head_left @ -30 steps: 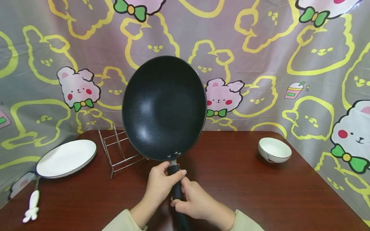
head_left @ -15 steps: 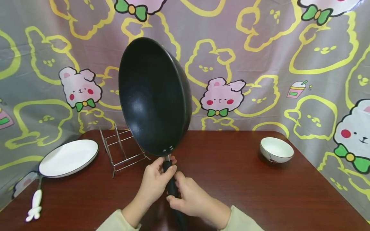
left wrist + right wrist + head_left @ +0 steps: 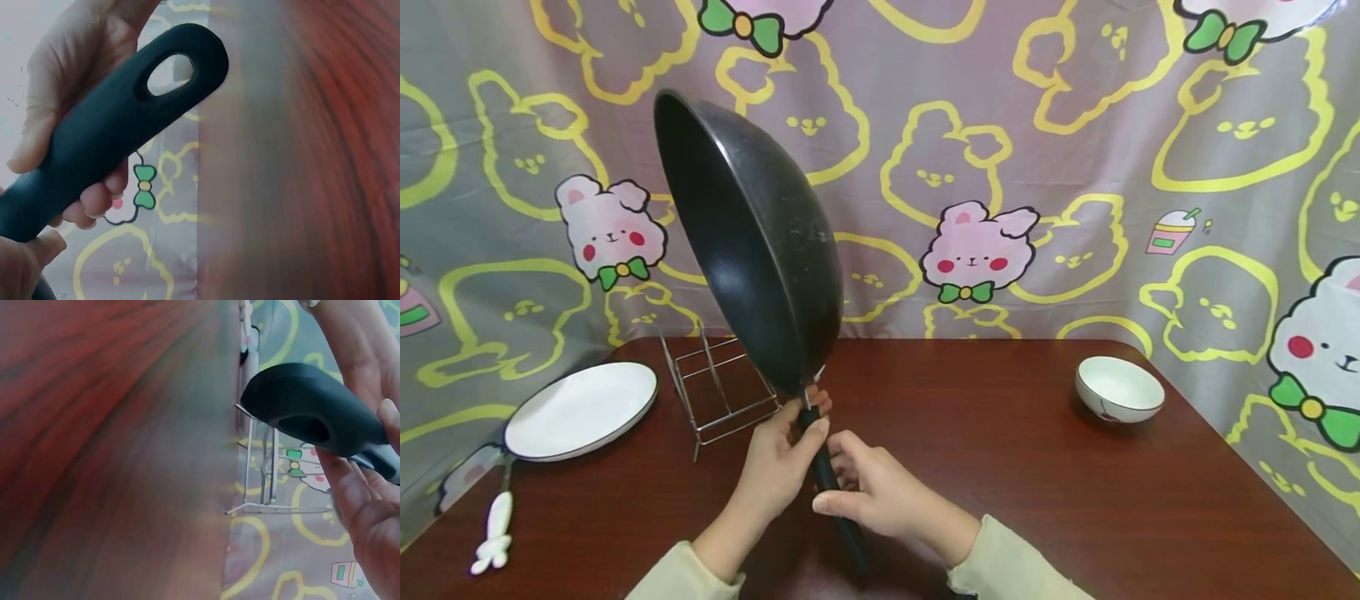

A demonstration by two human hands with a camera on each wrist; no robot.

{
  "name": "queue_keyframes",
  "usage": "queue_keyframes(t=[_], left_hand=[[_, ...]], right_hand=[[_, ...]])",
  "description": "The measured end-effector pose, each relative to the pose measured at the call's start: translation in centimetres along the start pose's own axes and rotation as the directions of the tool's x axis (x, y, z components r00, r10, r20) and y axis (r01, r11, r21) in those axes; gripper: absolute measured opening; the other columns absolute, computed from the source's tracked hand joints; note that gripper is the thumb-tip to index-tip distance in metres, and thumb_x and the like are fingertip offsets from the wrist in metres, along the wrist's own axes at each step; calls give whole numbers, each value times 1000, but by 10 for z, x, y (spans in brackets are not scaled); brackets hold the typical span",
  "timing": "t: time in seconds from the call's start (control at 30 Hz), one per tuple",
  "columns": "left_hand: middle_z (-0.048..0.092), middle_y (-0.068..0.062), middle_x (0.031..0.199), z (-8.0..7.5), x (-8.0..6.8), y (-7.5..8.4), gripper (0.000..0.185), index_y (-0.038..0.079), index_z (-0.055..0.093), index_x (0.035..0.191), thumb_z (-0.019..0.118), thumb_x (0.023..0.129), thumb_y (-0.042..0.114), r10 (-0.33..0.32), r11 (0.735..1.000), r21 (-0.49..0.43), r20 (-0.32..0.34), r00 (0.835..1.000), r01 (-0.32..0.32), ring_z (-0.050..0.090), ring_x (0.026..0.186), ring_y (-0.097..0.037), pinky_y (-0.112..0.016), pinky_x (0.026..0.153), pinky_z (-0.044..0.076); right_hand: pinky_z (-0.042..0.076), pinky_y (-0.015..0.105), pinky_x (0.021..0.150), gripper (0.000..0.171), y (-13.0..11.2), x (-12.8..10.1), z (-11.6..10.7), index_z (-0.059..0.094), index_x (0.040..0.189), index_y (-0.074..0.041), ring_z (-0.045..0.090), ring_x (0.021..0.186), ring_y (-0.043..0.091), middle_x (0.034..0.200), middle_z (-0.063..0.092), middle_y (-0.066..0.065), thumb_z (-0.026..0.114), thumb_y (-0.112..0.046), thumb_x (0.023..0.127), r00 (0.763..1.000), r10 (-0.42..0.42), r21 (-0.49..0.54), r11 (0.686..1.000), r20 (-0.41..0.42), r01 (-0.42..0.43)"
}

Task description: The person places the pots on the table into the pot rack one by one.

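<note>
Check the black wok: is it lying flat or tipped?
Tipped. The wok stands nearly on edge above the table, held by its handle in left hand and right hand.

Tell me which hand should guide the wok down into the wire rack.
Left, probably. The left hand grips the wok handle highest, next to the bowl, and sits beside the wire rack. The right hand holds lower down the handle, farther from the rack.

No readable text, label or number anywhere.
</note>
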State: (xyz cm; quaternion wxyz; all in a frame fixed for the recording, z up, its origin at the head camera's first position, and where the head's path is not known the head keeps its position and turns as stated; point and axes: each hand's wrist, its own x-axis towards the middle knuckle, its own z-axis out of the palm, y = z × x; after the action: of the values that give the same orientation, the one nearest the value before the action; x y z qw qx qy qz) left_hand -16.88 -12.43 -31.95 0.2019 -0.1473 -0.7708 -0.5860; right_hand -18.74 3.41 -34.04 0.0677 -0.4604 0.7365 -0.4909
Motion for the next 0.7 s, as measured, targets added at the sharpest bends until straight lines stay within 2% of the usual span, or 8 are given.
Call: queue_keyframes(t=[0.07, 0.3, 0.47, 0.7], left_hand=[[59, -22, 120, -4, 0, -1, 38, -11, 50, 124, 56, 89, 1, 14, 1000, 28, -1, 1000, -14, 58, 111, -31, -37, 90, 47], [58, -23, 121, -17, 3, -2, 38, -10, 49, 126, 53, 90, 3, 38, 992, 124, 5, 999, -38, 56, 113, -32, -42, 91, 45], [57, -23, 123, -22, 2, -2, 38, -10, 48, 126, 51, 91, 3, 34, 984, 173, 13, 999, -35, 55, 115, -33, -44, 92, 44], [57, -23, 123, -30, 0, -4, 41, -11, 44, 129, 49, 92, 5, 35, 956, 291, 27, 999, -41, 58, 111, -34, -46, 89, 46]], right_hand=[[50, 17, 69, 37, 1, 4, 3, 42, 116, -8, 61, 81, 0, 90, 68, 11, 64, -14, 87, 1000, 12, -20, 1000, -11, -12], [51, 17, 69, 42, -2, 17, 10, 43, 117, -8, 62, 79, 0, 92, 68, 14, 68, -12, 84, 999, 37, 9, 999, -37, -37], [49, 15, 66, 44, -1, 22, 12, 44, 116, -10, 60, 76, -2, 89, 68, 11, 71, -13, 81, 997, 52, -43, 998, -63, -54], [48, 13, 67, 43, 4, 28, 16, 47, 112, -11, 57, 72, -3, 85, 66, 5, 74, -15, 78, 994, 59, -140, 988, -97, -73]])
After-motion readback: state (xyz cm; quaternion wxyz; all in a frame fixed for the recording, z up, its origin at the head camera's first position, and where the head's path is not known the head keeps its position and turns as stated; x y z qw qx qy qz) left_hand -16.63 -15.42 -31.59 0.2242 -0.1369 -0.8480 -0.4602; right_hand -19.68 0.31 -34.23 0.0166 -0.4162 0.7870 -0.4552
